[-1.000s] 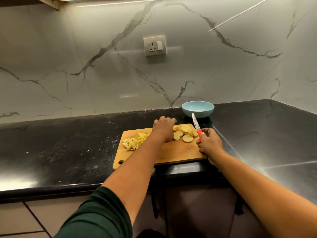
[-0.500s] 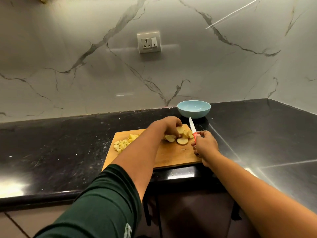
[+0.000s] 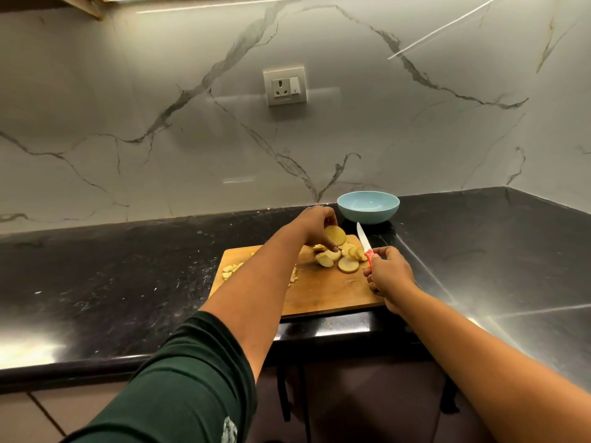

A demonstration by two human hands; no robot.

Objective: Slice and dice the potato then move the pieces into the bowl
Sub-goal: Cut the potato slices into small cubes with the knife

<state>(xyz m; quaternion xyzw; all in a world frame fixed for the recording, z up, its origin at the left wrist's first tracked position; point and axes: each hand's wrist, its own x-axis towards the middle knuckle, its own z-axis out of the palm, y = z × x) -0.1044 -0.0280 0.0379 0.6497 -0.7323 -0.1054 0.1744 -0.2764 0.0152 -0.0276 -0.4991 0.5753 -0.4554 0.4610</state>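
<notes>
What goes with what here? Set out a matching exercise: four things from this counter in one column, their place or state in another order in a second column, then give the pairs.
Things
1. bowl
2. knife
3. lifted potato slice
4. diced potato pieces

Places or states
A. pinched in the left hand
B. heaped at the left end of the cutting board
C. gripped by its red handle in the right hand
D. on the counter behind the board, no potato visible in it

Pairs: 1-D, 2-C, 3-A, 4-B

A white marble-veined wall [image 3: 192,123] carried a socket [image 3: 284,86] above the glossy black counter [image 3: 112,282]; tiled floor [image 3: 38,414] lay below.
</notes>
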